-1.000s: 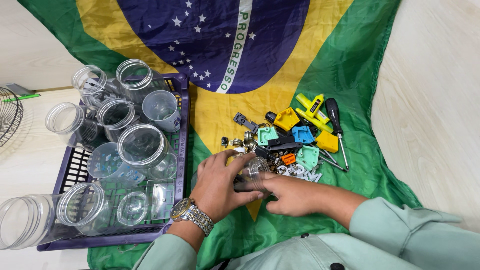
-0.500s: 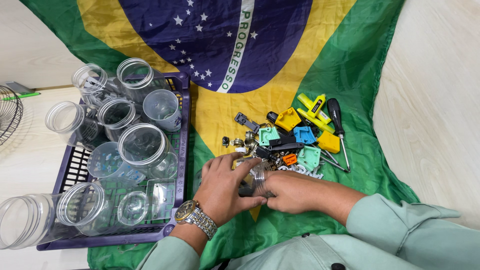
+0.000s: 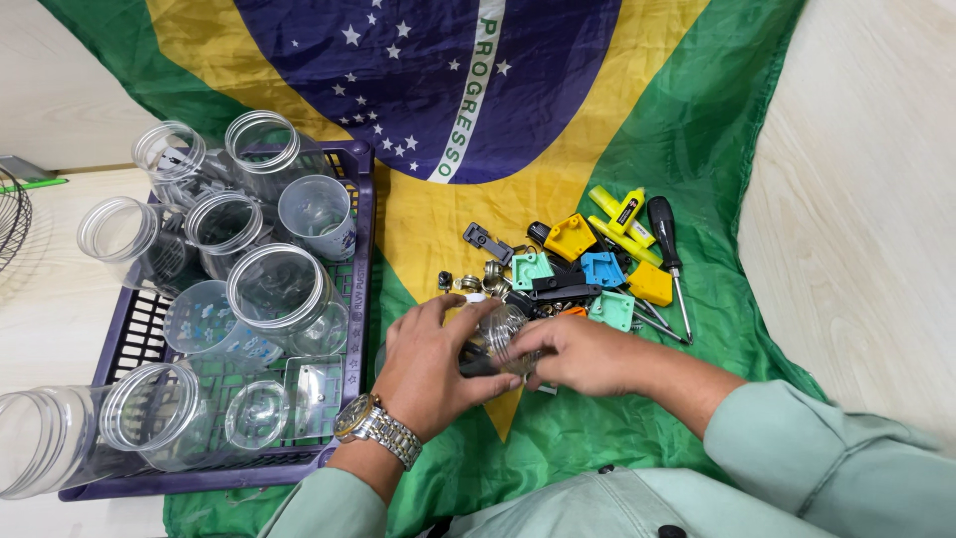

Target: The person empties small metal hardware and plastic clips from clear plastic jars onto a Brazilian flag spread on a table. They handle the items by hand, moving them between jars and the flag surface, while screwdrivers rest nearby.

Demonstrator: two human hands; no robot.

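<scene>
My left hand (image 3: 430,361), with a metal wristwatch (image 3: 373,426) on the wrist, and my right hand (image 3: 583,351) meet over a green, yellow and blue flag cloth (image 3: 597,120). Together they grip a small clear jar (image 3: 501,337) with a dark base, mostly hidden by my fingers. Just beyond the hands lies a pile of small parts (image 3: 568,274): yellow, teal, blue and orange plastic pieces, black clips and metal bits. A black-handled screwdriver (image 3: 667,244) lies at the pile's right edge.
A purple plastic crate (image 3: 363,229) at the left holds several clear plastic jars (image 3: 279,289) and lids. More jars lie at its lower left corner (image 3: 40,438). A wire basket (image 3: 12,214) sits at the far left. Pale wood surface (image 3: 866,199) shows at the right.
Both hands have stayed over the same spot. My fingers have shifted around the small jar, which now shows more between them.
</scene>
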